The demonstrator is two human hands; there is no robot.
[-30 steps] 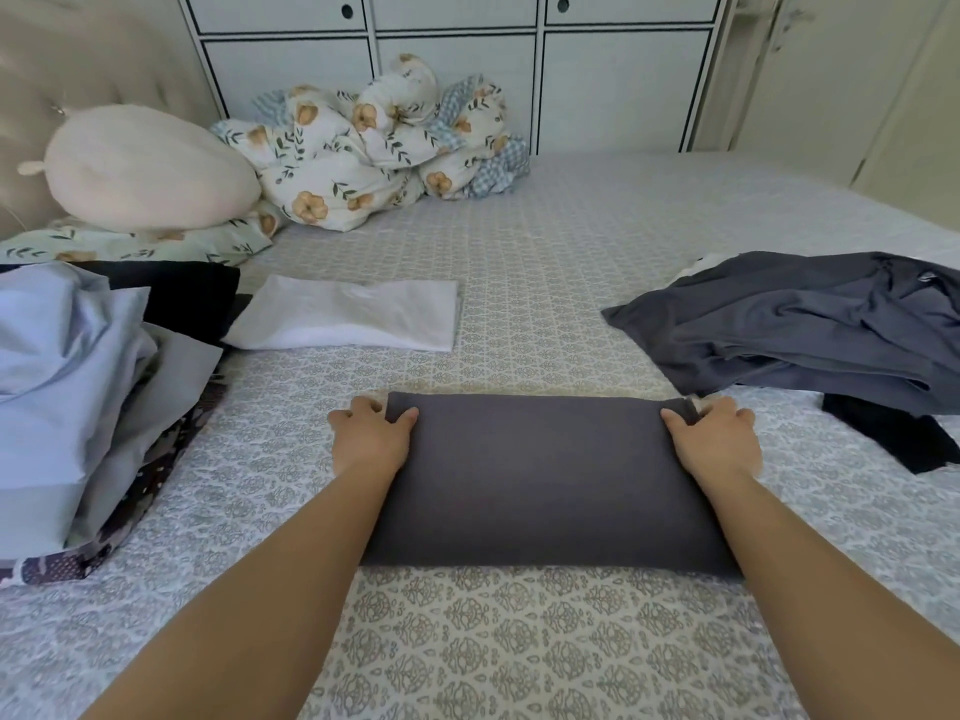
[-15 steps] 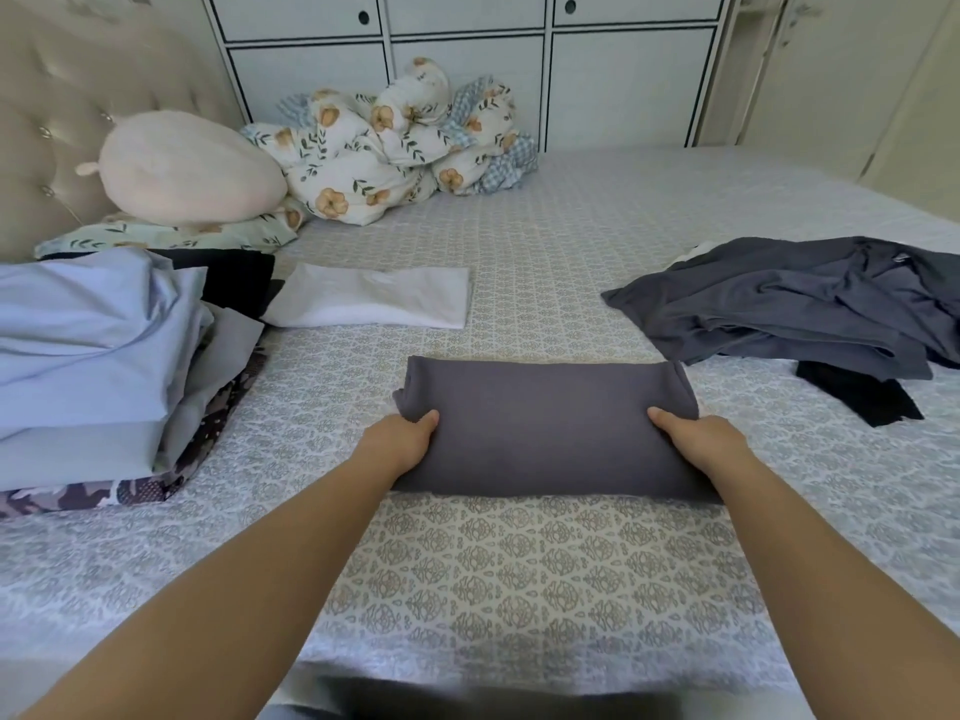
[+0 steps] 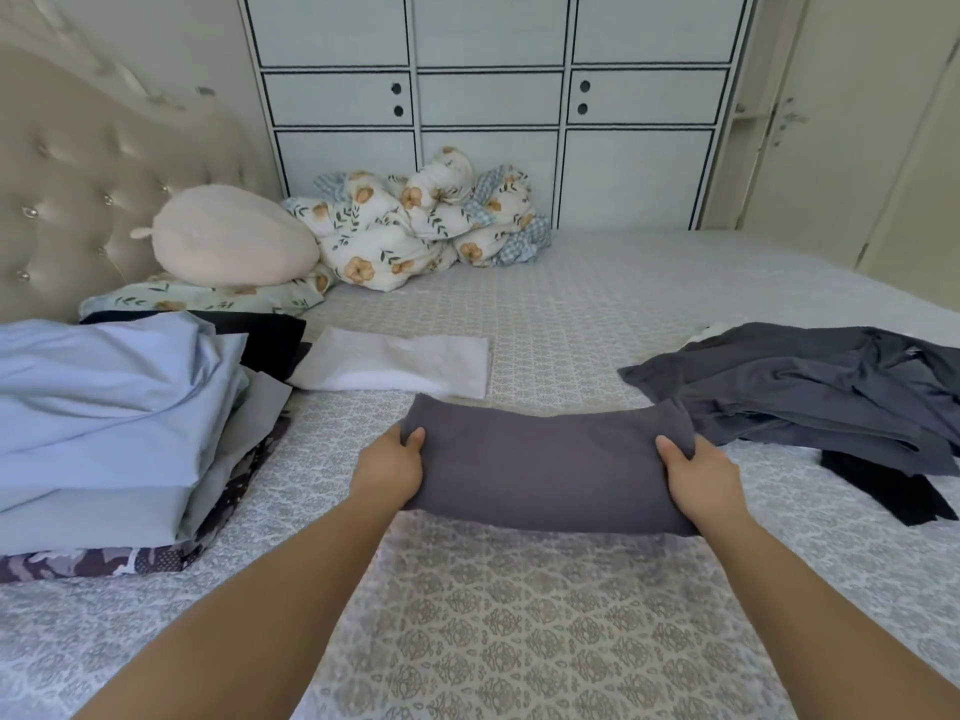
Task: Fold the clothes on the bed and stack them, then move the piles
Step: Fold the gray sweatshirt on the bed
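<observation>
At the middle of the patterned grey bed (image 3: 519, 641), the left hand (image 3: 387, 472) and the right hand (image 3: 701, 478) grip the two short ends of a folded dark grey cloth rectangle (image 3: 545, 475), thumbs on top (the other fingers are hidden under it). Just beyond it lies a folded white garment (image 3: 400, 363). A stack of light blue folded clothes (image 3: 104, 423) sits at the left, and a loose heap of dark grey clothes (image 3: 810, 387) at the right.
</observation>
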